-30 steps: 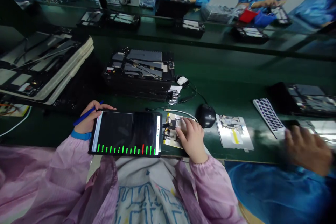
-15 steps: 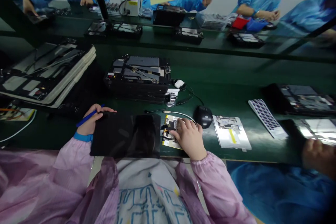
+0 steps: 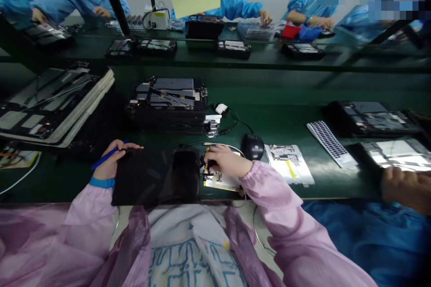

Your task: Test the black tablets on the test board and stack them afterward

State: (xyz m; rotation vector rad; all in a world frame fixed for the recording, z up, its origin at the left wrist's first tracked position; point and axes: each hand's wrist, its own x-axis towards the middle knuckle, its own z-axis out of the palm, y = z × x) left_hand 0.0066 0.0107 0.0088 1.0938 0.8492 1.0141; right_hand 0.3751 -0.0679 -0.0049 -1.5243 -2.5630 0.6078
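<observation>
A dark tablet (image 3: 155,177) with a blank screen lies flat at the near edge of the green bench. My left hand (image 3: 112,160) rests at its top left corner, fingers curled round a blue pen (image 3: 107,155). My right hand (image 3: 225,160) lies on a small yellow-edged circuit board (image 3: 218,180) just right of the tablet, fingertips pinched at a black connector (image 3: 209,163) by the tablet's edge. What the fingers grip is too small to make out.
A black mouse (image 3: 252,145), a white cable and a metal plate (image 3: 288,163) lie right of the board. A stack of opened tablets (image 3: 166,102) sits behind, trays of parts (image 3: 50,103) at left. A co-worker's hand (image 3: 404,186) is at right; people in blue sit across.
The tablet screen, showing green bars a second ago, has gone dark. My right hand slid left across the board to the connector at the tablet's edge. My view rose slightly.
</observation>
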